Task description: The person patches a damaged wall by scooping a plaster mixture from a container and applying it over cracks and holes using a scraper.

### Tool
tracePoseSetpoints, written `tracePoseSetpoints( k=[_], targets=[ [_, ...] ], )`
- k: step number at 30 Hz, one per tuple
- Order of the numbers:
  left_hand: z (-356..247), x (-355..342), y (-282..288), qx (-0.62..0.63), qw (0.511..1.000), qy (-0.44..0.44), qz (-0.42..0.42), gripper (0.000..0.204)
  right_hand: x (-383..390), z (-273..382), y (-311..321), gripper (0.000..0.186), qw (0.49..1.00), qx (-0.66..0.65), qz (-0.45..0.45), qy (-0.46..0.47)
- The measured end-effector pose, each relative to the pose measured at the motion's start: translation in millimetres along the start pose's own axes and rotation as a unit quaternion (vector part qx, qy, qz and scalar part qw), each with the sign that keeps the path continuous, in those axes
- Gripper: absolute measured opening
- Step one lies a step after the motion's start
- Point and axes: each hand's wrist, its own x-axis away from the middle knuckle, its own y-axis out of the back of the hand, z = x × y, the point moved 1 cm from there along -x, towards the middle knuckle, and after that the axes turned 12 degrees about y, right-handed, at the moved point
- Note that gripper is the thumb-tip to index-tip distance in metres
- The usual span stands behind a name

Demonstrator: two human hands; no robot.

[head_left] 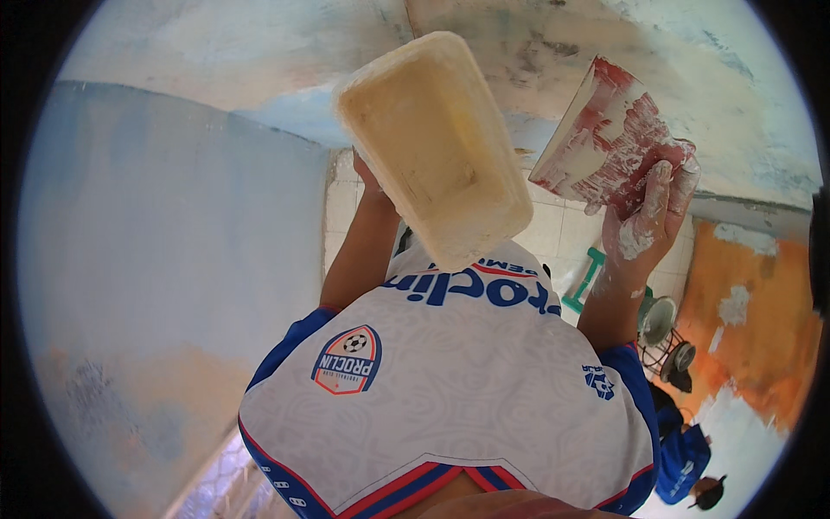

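My left hand (365,175) supports a whitish rectangular plastic tub (497,203) from its left side. Most of its fingers are hidden behind the tub. Pale, cream-coloured residue coats the tub's inside, and its mouth is turned toward me. On the right, my right hand (654,208) grips a wide red putty spreader (609,138) by its lower right part. White putty is smeared over the spreader's face and over the fingers and wrist. Spreader and tub are apart, both held up before a patchy wall (294,52).
A blue-grey wall (173,216) stands close on my left. An orange wall with white patches (752,303) is on the right. A green object (585,281) and a pale round container (657,318) are low down near the tiled floor (553,227). A person in blue (683,463) is at lower right.
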Motion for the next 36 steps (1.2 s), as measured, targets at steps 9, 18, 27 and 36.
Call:
tracePoseSetpoints(
  k=[9,18,27,36],
  targets=[
    [67,22,-50,0.002,0.999,-0.034,-0.021,0.064,1,51,38,0.049,0.984,0.048,0.169,-0.015],
    [83,32,-66,-0.012,0.999,-0.034,-0.018,0.065,27,49,16,0.043,0.883,0.215,0.415,0.044],
    [75,44,-62,-0.024,0.998,-0.052,-0.038,0.067,33,27,13,0.047,0.886,0.26,0.383,0.019],
    [53,59,-65,-0.054,0.997,-0.05,-0.037,0.068,32,18,20,0.043,0.9,0.149,0.406,0.054]
  ],
)
